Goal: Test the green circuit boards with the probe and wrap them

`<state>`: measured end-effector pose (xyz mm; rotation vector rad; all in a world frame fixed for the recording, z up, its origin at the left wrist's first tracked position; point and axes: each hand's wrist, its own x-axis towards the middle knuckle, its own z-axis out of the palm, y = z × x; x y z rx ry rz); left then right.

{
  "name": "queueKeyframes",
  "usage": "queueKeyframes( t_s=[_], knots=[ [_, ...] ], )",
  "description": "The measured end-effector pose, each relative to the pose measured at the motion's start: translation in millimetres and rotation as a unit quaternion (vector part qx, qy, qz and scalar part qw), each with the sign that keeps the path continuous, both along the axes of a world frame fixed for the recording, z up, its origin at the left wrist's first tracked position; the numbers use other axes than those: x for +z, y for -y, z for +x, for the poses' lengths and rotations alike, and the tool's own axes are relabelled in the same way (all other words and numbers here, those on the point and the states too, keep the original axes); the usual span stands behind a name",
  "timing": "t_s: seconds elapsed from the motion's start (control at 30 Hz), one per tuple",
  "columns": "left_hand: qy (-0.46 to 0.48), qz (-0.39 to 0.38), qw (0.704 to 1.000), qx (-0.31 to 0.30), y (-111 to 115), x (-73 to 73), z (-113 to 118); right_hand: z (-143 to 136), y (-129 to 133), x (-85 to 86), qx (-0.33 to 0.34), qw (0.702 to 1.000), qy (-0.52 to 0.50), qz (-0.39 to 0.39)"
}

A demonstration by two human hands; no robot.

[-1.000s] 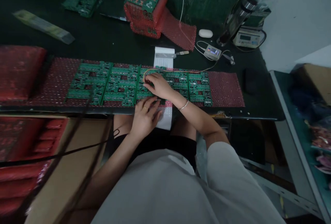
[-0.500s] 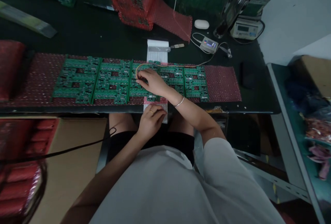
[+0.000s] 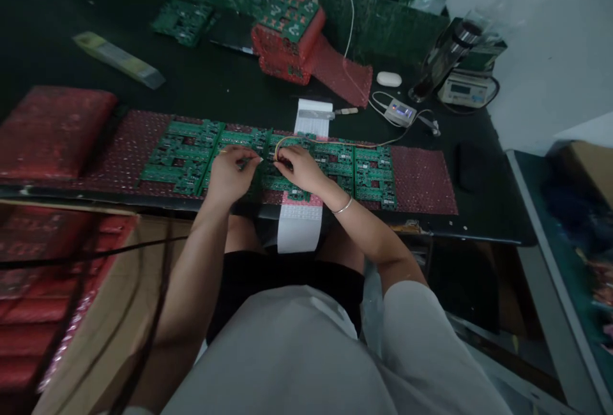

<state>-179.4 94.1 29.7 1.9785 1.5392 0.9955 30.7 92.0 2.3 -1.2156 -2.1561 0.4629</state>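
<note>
A row of green circuit boards (image 3: 184, 154) lies on red bubble wrap (image 3: 424, 179) along the table's front edge. Over the middle boards, my right hand (image 3: 302, 169) is closed on the end of a thin yellowish cable (image 3: 335, 142); its tip is hidden by the fingers. Just to the left, my left hand (image 3: 230, 175) pinches a tiny white piece (image 3: 260, 160), too small to identify, above the second board from the left. A white label strip (image 3: 301, 230) passes beneath the boards and hangs over the edge between my forearms.
The cable leads to a small lit meter (image 3: 400, 113). A knife (image 3: 318, 114) rests on the label strip's far end. Behind stand a red-wrapped board stack (image 3: 282, 51) and a dark bottle (image 3: 445, 60). A red wrapped bundle (image 3: 52, 131) lies left; an open carton (image 3: 112, 300) sits below.
My left hand has risen from below the table edge to the boards, beside my right hand, with a tiny white piece in its fingertips. The camera view has shifted left.
</note>
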Motion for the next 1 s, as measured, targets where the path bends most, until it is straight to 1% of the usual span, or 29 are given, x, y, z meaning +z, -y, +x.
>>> queueKeyframes(
  t_s=[0.07,0.17,0.27,0.43,0.53,0.6,0.67,0.73,0.8,0.9,1.0],
  knots=[
    [-0.018,-0.014,1.000,-0.004,-17,-1.9,4,-1,1,2.9,-0.004,1.000,0.006,-0.008],
    [-0.040,-0.023,0.999,-0.022,-29,-5.0,13,-1,2,6.1,-0.008,1.000,0.015,-0.020],
    [-0.055,-0.036,0.997,-0.037,-34,-8.8,17,-1,2,6.8,-0.010,1.000,0.013,-0.018],
    [-0.064,-0.042,0.996,-0.052,-38,-13.2,17,-2,3,4.4,-0.012,1.000,-0.003,-0.015],
    [-0.065,-0.041,0.995,-0.058,-42,-13.4,18,-1,4,5.4,-0.011,0.999,-0.043,0.002],
    [-0.068,-0.039,0.995,-0.069,-45,-14.2,20,2,2,6.3,-0.044,0.994,-0.096,0.029],
    [-0.075,-0.036,0.994,-0.074,-48,-17.0,24,7,-2,5.3,-0.101,0.983,-0.148,0.048],
    [-0.084,-0.032,0.994,-0.064,-50,-22.1,27,13,-7,1.9,-0.147,0.972,-0.180,0.042],
    [-0.090,-0.027,0.995,-0.038,-51,-28.8,31,17,-12,-2.7,-0.169,0.966,-0.194,0.020],
    [-0.092,-0.016,0.996,-0.002,-51,-38.3,36,20,-15,-7.4,-0.177,0.963,-0.203,-0.005],
    [-0.087,-0.004,0.996,0.010,-50,-43.8,38,19,-15,-7.7,-0.174,0.963,-0.205,-0.010]
  ],
)
